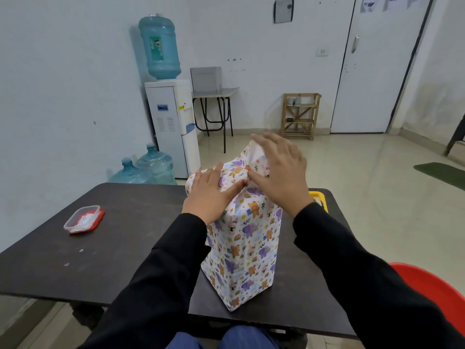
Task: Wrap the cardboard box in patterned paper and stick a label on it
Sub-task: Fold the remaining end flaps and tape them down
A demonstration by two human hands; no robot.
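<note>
A tall box (247,248) stands upright on the dark table (113,248), covered in white paper printed with bears, elephants and rainbows. At its top the paper is partly folded down; one loose flap (254,151) still sticks up at the far side. My left hand (210,195) lies flat on the top left, pressing the folded paper down with straight fingers. My right hand (279,172) is spread open over the top right, its thumb touching the fold and its fingers against the raised flap. No label shows on the box.
A small clear container with a red lid (84,219) lies on the table's left part. A yellow object (319,199) peeks out behind my right wrist at the far table edge. A red plastic chair (432,298) stands at the right. A water dispenser (173,127) stands beyond the table.
</note>
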